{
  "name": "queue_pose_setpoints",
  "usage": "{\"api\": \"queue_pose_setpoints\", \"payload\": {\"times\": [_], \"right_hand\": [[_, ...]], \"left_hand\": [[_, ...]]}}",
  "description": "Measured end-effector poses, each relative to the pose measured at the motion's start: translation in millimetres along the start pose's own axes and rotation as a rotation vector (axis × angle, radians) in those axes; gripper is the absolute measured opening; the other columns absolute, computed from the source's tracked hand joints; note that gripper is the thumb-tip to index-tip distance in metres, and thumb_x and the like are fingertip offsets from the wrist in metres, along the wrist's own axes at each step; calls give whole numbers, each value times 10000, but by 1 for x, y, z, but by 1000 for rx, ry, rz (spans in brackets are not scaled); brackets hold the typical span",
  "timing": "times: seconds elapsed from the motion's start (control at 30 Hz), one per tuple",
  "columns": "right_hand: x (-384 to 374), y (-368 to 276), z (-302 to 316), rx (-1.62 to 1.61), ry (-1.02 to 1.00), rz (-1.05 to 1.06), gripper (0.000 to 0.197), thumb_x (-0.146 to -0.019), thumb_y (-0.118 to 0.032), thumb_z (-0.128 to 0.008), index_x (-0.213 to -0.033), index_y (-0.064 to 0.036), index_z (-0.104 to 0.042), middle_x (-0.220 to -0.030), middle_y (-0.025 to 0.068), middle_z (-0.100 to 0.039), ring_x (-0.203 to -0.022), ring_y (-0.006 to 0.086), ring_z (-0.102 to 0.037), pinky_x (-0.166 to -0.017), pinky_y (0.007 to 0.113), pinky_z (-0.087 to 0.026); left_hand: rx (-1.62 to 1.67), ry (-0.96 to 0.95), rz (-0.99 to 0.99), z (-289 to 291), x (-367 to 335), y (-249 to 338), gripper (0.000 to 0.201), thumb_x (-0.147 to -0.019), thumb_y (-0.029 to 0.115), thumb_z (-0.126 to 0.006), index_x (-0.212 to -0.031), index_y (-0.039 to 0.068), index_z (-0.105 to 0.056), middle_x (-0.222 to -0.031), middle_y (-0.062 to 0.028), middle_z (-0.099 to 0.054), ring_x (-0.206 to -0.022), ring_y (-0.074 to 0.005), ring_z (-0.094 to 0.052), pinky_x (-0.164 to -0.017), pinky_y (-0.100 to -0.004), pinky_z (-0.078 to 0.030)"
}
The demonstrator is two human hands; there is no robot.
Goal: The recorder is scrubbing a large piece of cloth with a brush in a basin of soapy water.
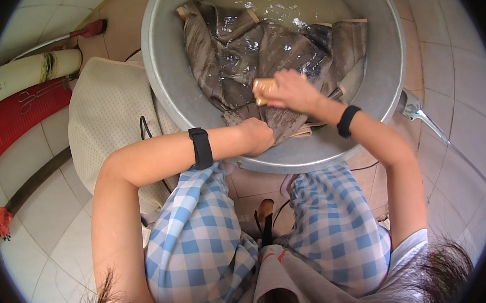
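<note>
A wet grey-brown streaked cloth (292,51) with pale edging lies bunched in a large round metal basin (169,84), partly under cloudy water. My left hand (254,136) is closed on the near end of the cloth at the basin's inner wall. In my right hand (295,91) is a tan block (265,89) shaped like a scrub brush, held just above or against the cloth. Its underside is hidden, so I cannot tell if they touch. The fingers of my right hand are slightly blurred.
A pale dotted cloth (110,114) drapes at the basin's left. Beyond it are a red ridged board (26,114), a whitish tube (31,77) and a red-headed brush (91,29). A metal-rod object (426,116) is at the right. My knees flank the basin's near rim.
</note>
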State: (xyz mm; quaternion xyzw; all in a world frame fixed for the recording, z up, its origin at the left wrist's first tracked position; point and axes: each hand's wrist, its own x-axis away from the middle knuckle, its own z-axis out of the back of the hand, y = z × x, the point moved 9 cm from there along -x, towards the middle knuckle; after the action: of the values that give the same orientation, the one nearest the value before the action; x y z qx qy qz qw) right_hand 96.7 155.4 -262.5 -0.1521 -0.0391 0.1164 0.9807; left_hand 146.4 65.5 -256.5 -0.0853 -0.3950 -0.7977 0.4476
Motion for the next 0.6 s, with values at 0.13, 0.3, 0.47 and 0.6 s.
{"api": "queue_pose_setpoints", "payload": {"times": [0.13,0.3,0.47,0.6], "right_hand": [[4,83,23,278,148,-222,383,-841,-404,-582,-1210,-345,-496,-876,103,-513,-811,273,-540,-671,387,-435],[15,128,38,317,192,-453,392,-845,-389,-585,-1218,-296,-505,-883,114,-521,-799,300,-544,-661,409,-451],[-12,57,30,53,127,-195,389,-853,-380,-579,-1222,-274,-518,-846,139,-517,-778,324,-541,-651,418,-449],[-28,-22,-1,92,85,153,387,-858,-423,-549,-1231,-351,-480,-871,98,-490,-779,245,-528,-657,378,-440]], "left_hand": [[-6,-6,7,3,2,-2,193,-801,111,-492,-873,29,-651,-778,-170,-673,-758,-330,-673,-644,-423,-539],[4,4,3,5,-2,1,193,-798,110,-504,-884,19,-651,-789,-170,-676,-769,-330,-673,-662,-420,-540],[-3,-2,-12,3,-4,2,190,-802,117,-501,-871,34,-658,-798,-163,-679,-775,-324,-674,-661,-415,-539],[-22,-22,5,0,-2,1,190,-803,124,-498,-856,54,-667,-797,-159,-681,-775,-316,-676,-657,-411,-539]]}}
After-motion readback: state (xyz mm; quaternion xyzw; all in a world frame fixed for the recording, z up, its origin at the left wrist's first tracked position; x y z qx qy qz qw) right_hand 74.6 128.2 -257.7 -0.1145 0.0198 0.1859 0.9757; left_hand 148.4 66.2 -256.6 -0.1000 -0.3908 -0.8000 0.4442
